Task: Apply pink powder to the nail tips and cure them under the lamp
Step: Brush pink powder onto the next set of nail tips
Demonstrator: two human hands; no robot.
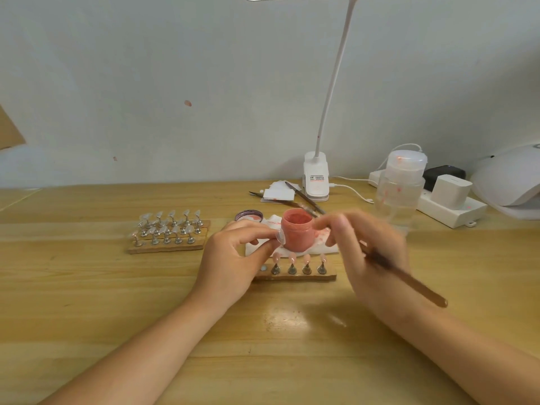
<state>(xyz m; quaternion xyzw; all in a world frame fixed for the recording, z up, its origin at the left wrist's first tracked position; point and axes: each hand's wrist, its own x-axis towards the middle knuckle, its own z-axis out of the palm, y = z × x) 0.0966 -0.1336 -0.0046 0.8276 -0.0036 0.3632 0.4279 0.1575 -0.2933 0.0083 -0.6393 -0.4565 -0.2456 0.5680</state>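
My left hand (233, 258) pinches a clear nail tip (280, 237) between thumb and fingers, right against the open jar of pink powder (297, 232). My right hand (369, 252), blurred, is curled around a brown brush (409, 280) whose handle runs back past my wrist; the jar sits just left of it. Just below both hands, four pink nail tips stand on a wooden holder (295, 276) on the desk (117, 302). The white curing lamp (508, 182) lies well beyond my right hand, far right.
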